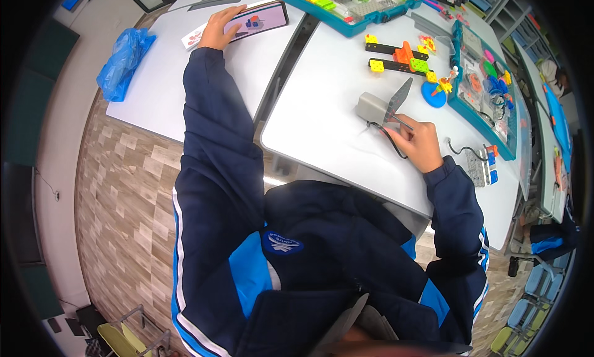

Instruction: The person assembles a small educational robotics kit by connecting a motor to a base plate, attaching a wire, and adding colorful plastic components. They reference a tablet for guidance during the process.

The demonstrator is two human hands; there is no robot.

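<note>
At the far left of the white bench (164, 91) a crumpled blue plastic bag (125, 63) lies along the edge; what it contains, I cannot tell. My left grip (218, 33) rests over the left end of a phone (266, 21) with a lit screen, thumb and fingers apart; whether they clamp it, I cannot tell. Next comes a teal case (349, 30), open at the far side, holding orange, yellow, green and black parts among paler ones. Nearer me stands a grey block (372, 107) with a dark flat panel (401, 96) rising at its right side and a black cable (394, 141) curving from it toward my hand. Beyond it lie black bars (390, 49) joined with yellow, orange and green pieces. My right grip (422, 145) is just beside the block, thumb and fingertips pinching a thin dark rod (402, 123). Behind it sits a blue disc (434, 94) carrying yellow and white pieces. At the right, a second teal case (508, 148) lies open, filled with grey, blue, green, pink and orange parts; just below it is a grey module (479, 170) with blue and orange pieces attached.
</note>
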